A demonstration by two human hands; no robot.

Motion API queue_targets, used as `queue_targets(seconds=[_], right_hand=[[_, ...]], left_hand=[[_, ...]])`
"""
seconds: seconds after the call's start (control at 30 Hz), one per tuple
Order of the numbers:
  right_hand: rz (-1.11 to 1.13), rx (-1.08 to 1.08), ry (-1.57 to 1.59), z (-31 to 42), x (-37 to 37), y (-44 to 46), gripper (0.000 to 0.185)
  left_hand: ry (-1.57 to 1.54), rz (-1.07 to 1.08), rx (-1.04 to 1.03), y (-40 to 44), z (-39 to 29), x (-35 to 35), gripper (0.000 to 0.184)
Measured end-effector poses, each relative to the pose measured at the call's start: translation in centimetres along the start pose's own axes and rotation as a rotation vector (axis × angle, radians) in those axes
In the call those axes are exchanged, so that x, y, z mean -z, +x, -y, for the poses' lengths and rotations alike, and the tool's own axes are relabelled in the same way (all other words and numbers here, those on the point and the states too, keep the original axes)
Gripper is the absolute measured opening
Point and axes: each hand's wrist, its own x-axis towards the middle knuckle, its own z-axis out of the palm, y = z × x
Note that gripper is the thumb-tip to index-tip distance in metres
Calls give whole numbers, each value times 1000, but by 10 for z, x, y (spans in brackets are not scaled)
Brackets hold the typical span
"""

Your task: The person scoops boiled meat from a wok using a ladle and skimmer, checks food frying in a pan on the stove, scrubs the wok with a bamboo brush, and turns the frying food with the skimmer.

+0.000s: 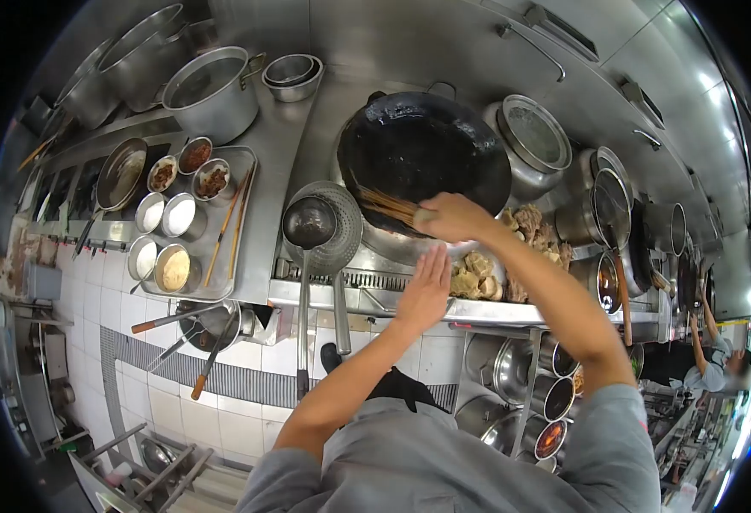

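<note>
My right hand (454, 217) is closed round the end of a bamboo wok brush (382, 203). The brush's bristles reach over the near left rim of a large black wok (422, 141), whose inside looks dark and wet. Just below, my left hand (427, 292) is stretched out flat with its fingers pointing at the stove, in front of the wok, holding nothing. To the left of both hands a ladle (309, 224) rests on a perforated skimmer (348, 229), their handles hanging over the front edge.
Chunks of pale food (475, 275) and meat pieces (529, 224) lie right of my hands. A tray (249, 171) with seasoning bowls and chopsticks stands left, beside a big pot (213, 107). Lidded pots (533, 137) line the right. Another person (707, 368) works far right.
</note>
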Motion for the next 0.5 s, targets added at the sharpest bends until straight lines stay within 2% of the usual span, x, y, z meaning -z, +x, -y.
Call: queue_targets(seconds=[0.03,0.1,0.17,0.23,0.3,0.33,0.4,0.43,0.47,0.5], right_hand=[[145,25,-73,-14,11,-12,47],[7,-17,-173,-65,19,-38,49],[11,-36,-221,-106,52,-38,48],[21,-241,-334,-165,94,-10,40],[-207,-209,-474,-197,84,23,32],[-448,-67,-554,-216,63,44,29],[19,-281,-516,-192,29,86,32],[-124,-302,-534,-198,-6,109,34],[-356,-412,-167,-172,-25,121,37],[-411,-401,-112,-144,-37,126,39]], left_hand=[[15,39,-33,-11,-7,1,51],[-39,64,-44,-34,-17,9,50],[-93,86,-44,-64,-22,18,48],[-290,131,-6,-91,-23,27,45],[-317,160,13,-104,-22,31,45],[-338,187,24,-107,-20,33,45],[-353,211,22,-115,-18,42,44],[-371,238,29,-117,-15,47,44],[-367,238,25,-120,-12,52,44],[-366,241,47,-123,-11,56,43]])
